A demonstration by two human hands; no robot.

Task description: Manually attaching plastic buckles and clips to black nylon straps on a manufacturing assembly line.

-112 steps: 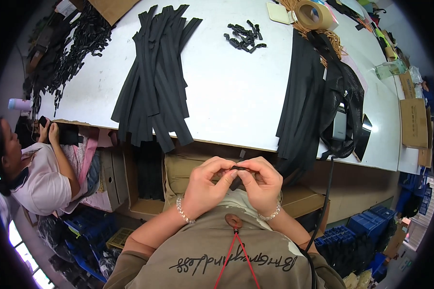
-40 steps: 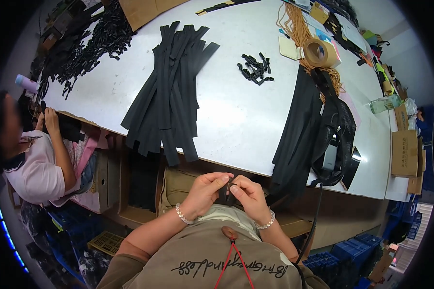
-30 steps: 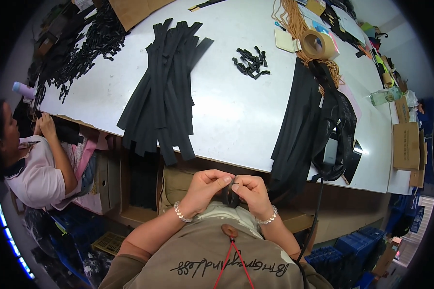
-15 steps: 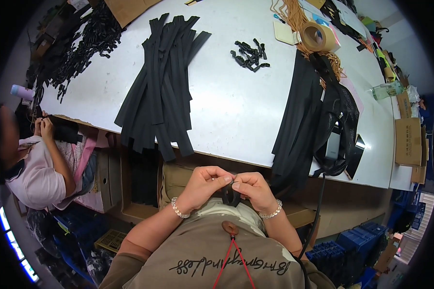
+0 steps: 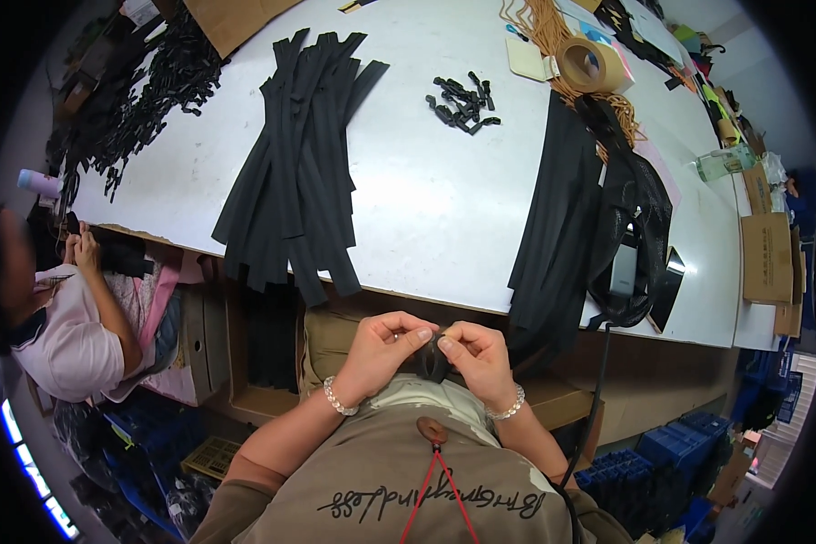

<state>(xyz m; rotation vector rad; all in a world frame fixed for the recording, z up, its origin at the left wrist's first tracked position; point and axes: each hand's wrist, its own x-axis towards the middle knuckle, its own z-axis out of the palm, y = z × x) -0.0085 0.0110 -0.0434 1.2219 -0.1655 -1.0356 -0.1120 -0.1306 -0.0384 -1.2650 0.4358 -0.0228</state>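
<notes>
Just in front of my body, my left hand (image 5: 392, 343) and my right hand (image 5: 474, 356) pinch the same black fabric strip (image 5: 433, 358) between thumbs and forefingers. The strip hangs below the fingertips, blurred, and the pinched part is mostly hidden. Beyond the left hand, a heap of long black strips (image 5: 304, 172) lies on the white table (image 5: 426, 218), its ends hanging over the near edge. Another bundle of black strips (image 5: 553, 218) lies beyond the right hand. A small pile of black plastic pieces (image 5: 465, 102) sits farther back.
A roll of brown tape (image 5: 592, 65) and tan cords (image 5: 539, 23) are at the back right. A black mesh item (image 5: 635, 190) with a cable lies on the right. To the left, a co-worker (image 5: 82, 335) sits near a mass of small black parts (image 5: 159, 86).
The black strip, seen as a loop between my hands before, now hangs as a flatter, blurred piece. My fingers have shifted only slightly and keep their pinch.
</notes>
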